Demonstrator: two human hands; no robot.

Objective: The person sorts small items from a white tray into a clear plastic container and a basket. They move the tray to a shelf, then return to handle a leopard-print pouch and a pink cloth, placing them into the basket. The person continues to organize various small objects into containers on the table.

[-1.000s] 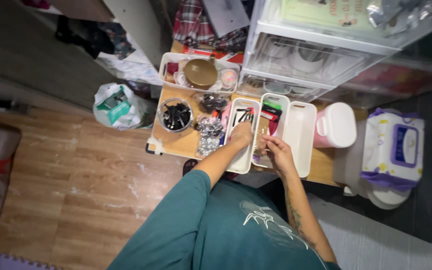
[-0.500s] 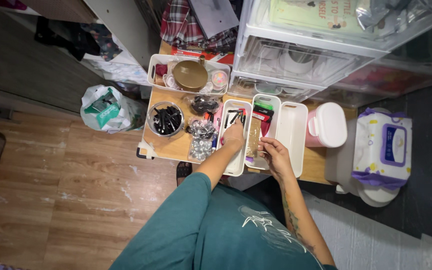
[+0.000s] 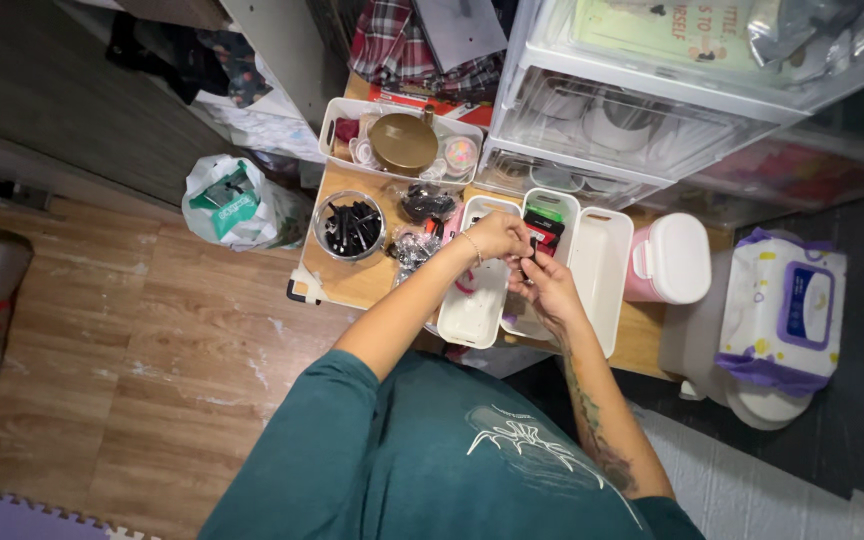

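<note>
My left hand (image 3: 497, 238) and my right hand (image 3: 549, 287) meet above the middle white tray (image 3: 559, 200) on a small wooden table (image 3: 352, 282). Their fingertips pinch a small dark item (image 3: 534, 257) between them; I cannot tell what it is. A bracelet circles my left wrist. The left white tray (image 3: 474, 315) lies under my left forearm and looks mostly bare at its near end. The middle tray holds green, red and black packets at its far end. The right white tray (image 3: 604, 275) lies beside my right hand.
A round clear tub of black pieces (image 3: 350, 227) and shiny bags sit left of the trays. A white basket with a gold lid (image 3: 402, 143) stands behind, clear drawers (image 3: 622, 120) beyond. A pink-and-white box (image 3: 668, 258), a wipes pack (image 3: 790, 312), and a plastic bag (image 3: 235, 205) on the floor.
My left hand rose out of the left tray and moved right to meet my right hand, which lifted from the middle tray. The camera view shifted slightly.
</note>
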